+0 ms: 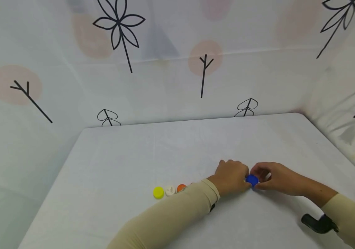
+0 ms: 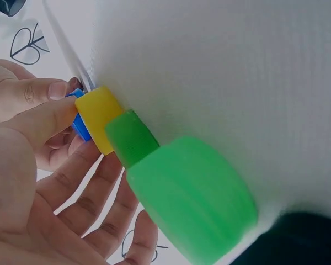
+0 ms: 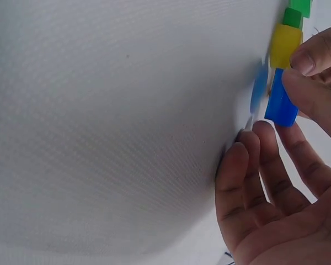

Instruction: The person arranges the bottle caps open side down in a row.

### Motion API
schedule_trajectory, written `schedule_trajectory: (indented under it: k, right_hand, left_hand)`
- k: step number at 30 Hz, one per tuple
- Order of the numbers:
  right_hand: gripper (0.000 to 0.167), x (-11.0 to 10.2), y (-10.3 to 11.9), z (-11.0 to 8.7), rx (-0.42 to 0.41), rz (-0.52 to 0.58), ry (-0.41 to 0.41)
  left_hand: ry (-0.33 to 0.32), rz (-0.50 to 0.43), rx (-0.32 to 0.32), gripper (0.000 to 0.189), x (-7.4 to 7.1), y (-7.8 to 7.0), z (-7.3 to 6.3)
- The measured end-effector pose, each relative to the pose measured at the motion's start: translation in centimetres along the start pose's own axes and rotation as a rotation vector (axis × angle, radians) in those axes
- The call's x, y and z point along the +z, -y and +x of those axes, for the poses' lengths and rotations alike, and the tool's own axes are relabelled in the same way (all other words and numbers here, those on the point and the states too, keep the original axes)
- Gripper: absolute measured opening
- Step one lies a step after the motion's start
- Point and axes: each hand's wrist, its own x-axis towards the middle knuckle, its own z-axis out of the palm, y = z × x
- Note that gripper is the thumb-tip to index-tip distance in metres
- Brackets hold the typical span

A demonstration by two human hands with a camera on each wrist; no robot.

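At the right end of a row of plastic bottle caps, the blue cap (image 1: 252, 180) is pinched between thumb and fingers of my right hand (image 1: 281, 178). My left hand (image 1: 231, 177) meets it from the other side, its thumb and index fingertips at the blue cap's edge, close against the yellow cap (image 2: 99, 118). Beyond that yellow cap come a dark green cap (image 2: 131, 139) and a light green cap (image 2: 190, 199), hidden under my left arm in the head view. The other fingers of my right hand (image 3: 281, 204) are loosely bent beside the blue cap.
Left of my forearm, a bright yellow cap (image 1: 158, 192), a white cap (image 1: 170, 190) and an orange cap (image 1: 181, 187) continue the row. A white cloth covers the table (image 1: 118, 155). Behind it hangs a patterned curtain (image 1: 165, 86). A black strap piece (image 1: 317, 223) sticks out at my right wrist.
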Motion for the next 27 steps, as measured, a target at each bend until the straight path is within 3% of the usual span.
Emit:
schedule_trajectory:
  k: [12,18,23,27]
  right_hand:
    - [0.032,0.2,0.0,0.2,0.001,-0.024,0.013]
    - [0.034,0.3,0.1,0.4,0.033,-0.051,0.017]
    - [0.047,-0.1,0.4,0.2,0.088,-0.093,0.056]
    - [0.056,-0.7,0.9,-0.2,0.119,-0.12,0.061]
  left_hand:
    - [0.012,0.086,-0.03,0.023,0.0,-0.6,0.1]
    - [0.01,0.061,-0.024,0.024,-0.3,-0.2,-0.3]
    - [-0.021,-0.002,-0.023,0.037,-1.7,1.5,-1.8]
    - [-0.1,-0.026,-0.04,0.041,-3.5,3.5,-4.2]
